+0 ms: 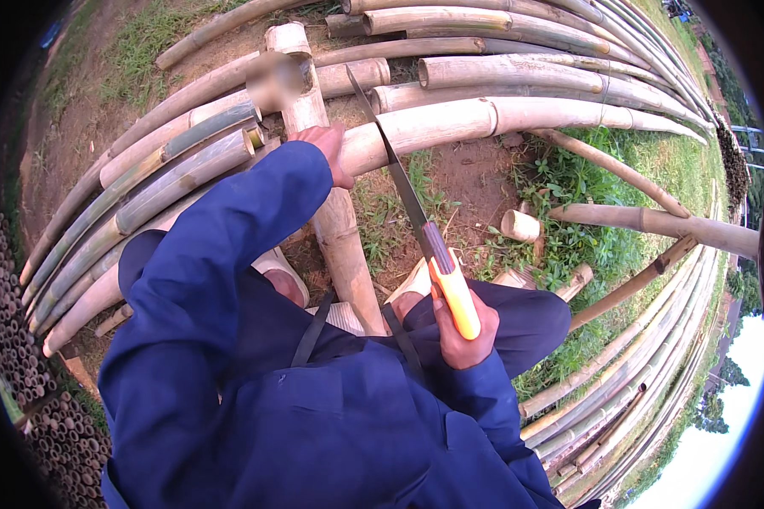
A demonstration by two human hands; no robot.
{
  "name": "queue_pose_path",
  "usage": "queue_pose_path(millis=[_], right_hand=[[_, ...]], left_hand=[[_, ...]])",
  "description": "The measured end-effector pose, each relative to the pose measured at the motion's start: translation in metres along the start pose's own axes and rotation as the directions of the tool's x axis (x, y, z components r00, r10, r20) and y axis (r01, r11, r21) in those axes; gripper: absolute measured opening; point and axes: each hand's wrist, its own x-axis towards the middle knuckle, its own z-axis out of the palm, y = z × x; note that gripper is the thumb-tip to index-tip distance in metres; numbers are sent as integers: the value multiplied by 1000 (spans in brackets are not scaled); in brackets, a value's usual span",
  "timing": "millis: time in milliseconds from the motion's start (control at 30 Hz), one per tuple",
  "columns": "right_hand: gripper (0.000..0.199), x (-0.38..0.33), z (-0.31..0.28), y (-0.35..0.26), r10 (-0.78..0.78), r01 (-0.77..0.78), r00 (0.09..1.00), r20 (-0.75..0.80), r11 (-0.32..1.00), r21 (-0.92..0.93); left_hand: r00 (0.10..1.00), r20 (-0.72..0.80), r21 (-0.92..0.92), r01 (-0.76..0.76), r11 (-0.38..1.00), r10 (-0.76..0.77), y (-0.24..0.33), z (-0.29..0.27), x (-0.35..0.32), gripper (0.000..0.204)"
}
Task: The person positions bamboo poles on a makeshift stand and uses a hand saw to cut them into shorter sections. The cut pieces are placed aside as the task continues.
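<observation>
My right hand [467, 327] is closed round the orange-yellow handle of a hand saw [405, 182]. Its dark blade slants up and to the left, lying across a thick, pale bamboo pole [450, 125] close to the pole's left end. Whether the teeth have cut into the bamboo I cannot tell. My left hand [324, 148] grips that same pole at its left end, just left of the blade. Beneath the pole's end runs a bamboo crosspiece [341, 242], stretching from between my feet to the far side.
More bamboo poles [174, 182] lie at the left, and others [518, 72] at the far right. A short bamboo offcut [519, 226] rests on the ground by green weeds [598, 178]. Propped poles [645, 219] stand at the right. Stacked bamboo ends [25, 339] show at the left edge.
</observation>
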Motion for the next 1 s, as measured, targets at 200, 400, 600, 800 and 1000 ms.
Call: queue_pose_path(millis=[200,400,600,800,1000], right_hand=[[5,31,20,4,48,-35,994,102,991,-129],[7,11,9,19,62,-57,997,53,995,-87],[18,-12,-12,-5,58,-52,992,111,997,-58],[4,25,27,30,18,-19,1000,-17,999,-44],[21,-23,-4,3,-20,23,996,90,999,-38]], left_hand=[[1000,-21,-32,16,999,-17,-1,-1,-4,84],[999,-27,-22,-30,999,29,4,7,-2,85],[999,-50,-112,3,994,-9,-4,3,-1,92],[1000,9,-66,-18,998,19,4,4,-2,97],[998,-50,-85,-36,996,32,-4,8,-9,87]])
